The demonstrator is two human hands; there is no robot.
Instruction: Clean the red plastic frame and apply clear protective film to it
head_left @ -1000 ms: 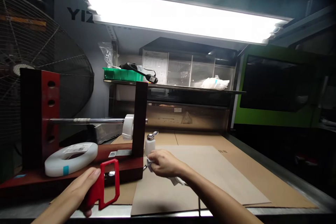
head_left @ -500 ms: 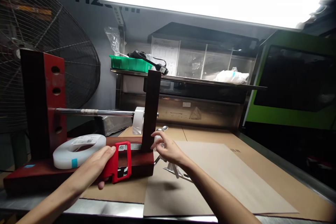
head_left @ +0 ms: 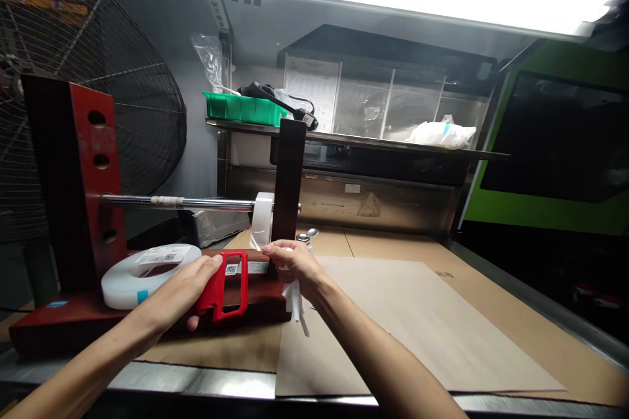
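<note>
My left hand (head_left: 191,285) is closed around the solid side of a red plastic frame (head_left: 216,301), which has a rectangular opening. My right hand (head_left: 299,268) pinches the loose end of a small white roll of tape (head_left: 264,216), thumb and finger together just below the roll. That roll hangs on a metal rod (head_left: 216,204) beside the dark upright of a red wooden stand (head_left: 98,229). Crumpled white strips (head_left: 295,304) dangle under my right hand; how they are held is hidden. A large translucent roll (head_left: 115,288) lies on the stand's base, next to my left forearm.
Brown cardboard sheets (head_left: 393,321) cover the steel bench to the right. Behind my right hand are small round metal things (head_left: 312,232). A shelf at the back bears a green bin (head_left: 240,108) and a white bag (head_left: 439,135). On the left stands a large fan (head_left: 147,98).
My right hand has moved left and down from beside the dark upright and now pinches the tape end. My left hand still holds the red frame, nearly in place. The view has shifted slightly.
</note>
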